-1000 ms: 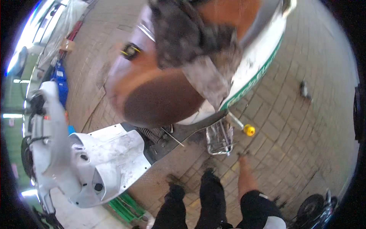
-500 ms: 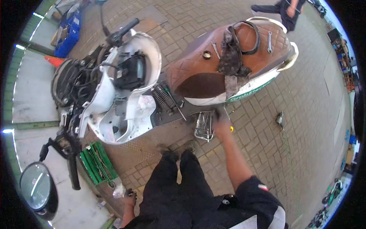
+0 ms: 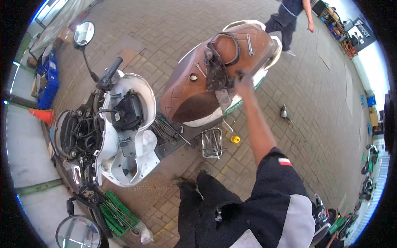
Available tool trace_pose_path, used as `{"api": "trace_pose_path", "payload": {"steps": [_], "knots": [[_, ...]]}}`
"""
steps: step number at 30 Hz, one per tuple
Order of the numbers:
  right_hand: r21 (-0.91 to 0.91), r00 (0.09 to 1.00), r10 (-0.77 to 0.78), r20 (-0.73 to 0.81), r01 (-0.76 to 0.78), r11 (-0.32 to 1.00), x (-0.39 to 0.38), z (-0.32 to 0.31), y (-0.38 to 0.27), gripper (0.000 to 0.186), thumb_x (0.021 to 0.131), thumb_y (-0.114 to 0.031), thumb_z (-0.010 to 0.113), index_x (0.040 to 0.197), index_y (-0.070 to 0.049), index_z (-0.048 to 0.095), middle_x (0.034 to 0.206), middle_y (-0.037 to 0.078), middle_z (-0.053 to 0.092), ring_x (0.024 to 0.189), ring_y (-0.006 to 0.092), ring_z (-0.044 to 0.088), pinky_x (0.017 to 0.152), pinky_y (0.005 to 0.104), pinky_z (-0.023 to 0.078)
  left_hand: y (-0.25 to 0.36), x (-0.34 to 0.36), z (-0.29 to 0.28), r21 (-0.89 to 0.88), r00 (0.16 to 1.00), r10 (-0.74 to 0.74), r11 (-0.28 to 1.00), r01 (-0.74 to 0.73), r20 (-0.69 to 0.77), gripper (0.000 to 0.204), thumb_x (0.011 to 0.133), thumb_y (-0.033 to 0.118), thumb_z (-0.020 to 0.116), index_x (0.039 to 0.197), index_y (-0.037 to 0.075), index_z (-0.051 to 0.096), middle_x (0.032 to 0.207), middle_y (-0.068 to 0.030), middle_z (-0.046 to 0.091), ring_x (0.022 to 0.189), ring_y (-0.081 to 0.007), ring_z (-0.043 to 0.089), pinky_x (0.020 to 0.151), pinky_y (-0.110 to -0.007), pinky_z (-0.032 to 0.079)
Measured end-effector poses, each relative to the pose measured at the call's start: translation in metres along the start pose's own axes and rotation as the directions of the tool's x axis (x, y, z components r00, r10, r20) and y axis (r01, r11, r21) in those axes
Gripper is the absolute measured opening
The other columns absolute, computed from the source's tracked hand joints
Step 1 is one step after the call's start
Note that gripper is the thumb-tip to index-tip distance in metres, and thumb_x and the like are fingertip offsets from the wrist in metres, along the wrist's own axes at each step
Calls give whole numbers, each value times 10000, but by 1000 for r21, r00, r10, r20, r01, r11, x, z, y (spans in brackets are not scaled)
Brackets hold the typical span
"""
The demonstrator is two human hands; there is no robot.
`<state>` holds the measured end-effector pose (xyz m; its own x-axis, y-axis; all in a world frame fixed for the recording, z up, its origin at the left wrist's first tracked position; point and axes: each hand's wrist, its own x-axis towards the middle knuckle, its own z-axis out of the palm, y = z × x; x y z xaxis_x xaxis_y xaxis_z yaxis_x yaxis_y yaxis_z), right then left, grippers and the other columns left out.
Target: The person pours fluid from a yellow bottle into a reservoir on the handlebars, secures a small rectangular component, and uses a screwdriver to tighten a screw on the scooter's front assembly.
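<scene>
The right hand is at the edge of a brown quilted scooter seat, too blurred to tell whether its fingers grasp anything; at its nine o'clock a crumpled, dark-stained grey rag lies draped over the seat. A wrench rests there at twelve. Around spreads a brick-paved floor, with a partly stripped white scooter front at eight o'clock and another person at one.
</scene>
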<state>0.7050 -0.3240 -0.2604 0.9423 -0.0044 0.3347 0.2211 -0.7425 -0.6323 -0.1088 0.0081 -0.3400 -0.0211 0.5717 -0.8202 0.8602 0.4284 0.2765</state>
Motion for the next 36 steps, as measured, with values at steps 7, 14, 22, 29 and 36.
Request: {"api": "trace_pose_path", "payload": {"steps": [7,14,22,29,36], "knots": [[-601,969,-232,82,234,765,144,33,139,351,930,-243,519,774,31,673,785,245,668,707,408,641,689,507,495,-36,-47,-34,-27,997,-54,998,52,-62,317,909,328,620,1099,82,678,1032,-129,672,855,-262,651,734,-383,532],[-588,899,-387,203,428,686,185,39,159,396,943,-255,509,748,27,707,772,227,688,720,393,677,713,510,501,-75,-90,-14,-150,982,-183,973,174,-45,335,910,341,624,1103,73,682,1030,-127,691,851,-259,657,731,-383,533],[536,879,362,310,-476,697,-56,-56,-18,263,919,-292,600,1086,-90,617,965,60,651,844,223,629,768,366,499,-29,-80,-41,-201,980,-196,962,185,-33,507,918,251,683,1344,28,522,1188,-141,641,943,-247,649,738,-377,541],[607,655,138,743,-746,274,-157,-110,-236,412,873,-140,520,1243,39,540,994,89,607,762,162,606,686,301,515,6,4,-96,-59,994,-97,993,100,42,524,919,273,672,1351,19,519,1222,-133,625,1023,-260,614,825,-371,511],[682,677,-87,731,-722,116,-175,-113,-303,412,899,-141,548,1266,48,543,985,79,616,846,163,597,748,314,509,81,72,-184,144,982,177,975,-167,-64,541,921,294,662,1358,11,516,1255,-125,608,1103,-273,580,911,-365,481]]}}
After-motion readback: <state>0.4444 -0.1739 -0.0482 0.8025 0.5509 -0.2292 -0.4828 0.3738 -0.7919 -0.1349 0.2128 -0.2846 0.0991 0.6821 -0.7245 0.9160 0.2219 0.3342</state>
